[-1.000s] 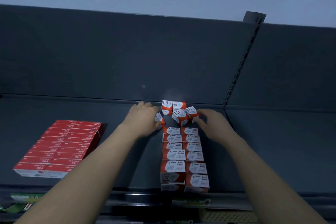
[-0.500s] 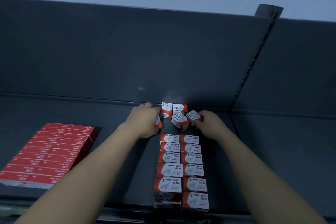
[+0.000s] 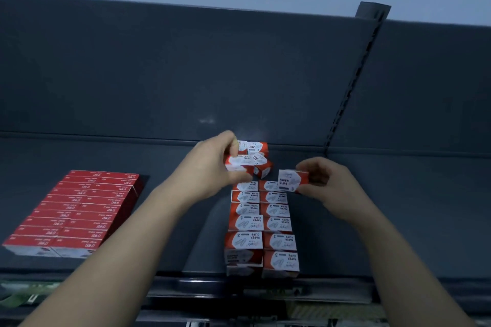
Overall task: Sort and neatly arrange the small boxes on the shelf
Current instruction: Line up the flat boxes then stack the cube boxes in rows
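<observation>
Left hand (image 3: 210,167) grips 1 paper-clip box (image 3: 239,163), right hand (image 3: 325,184) pinches a 2nd box (image 3: 292,180), by the jumble (image 3: 263,171) at 12 o'clock of 2 tidy rows (image 3: 276,224) on the shelf (image 3: 398,220); prob. to square them w/ rows.

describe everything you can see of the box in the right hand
The paper clip box is a small cardboard carton, orange-red with a white panel printed PAPER CLIPS and a 3. The right hand pinches its right end, fingers on top and thumb beneath. It is held roughly level, long side across, over the far end of the right column of boxes. Whether it touches them cannot be told.
</observation>
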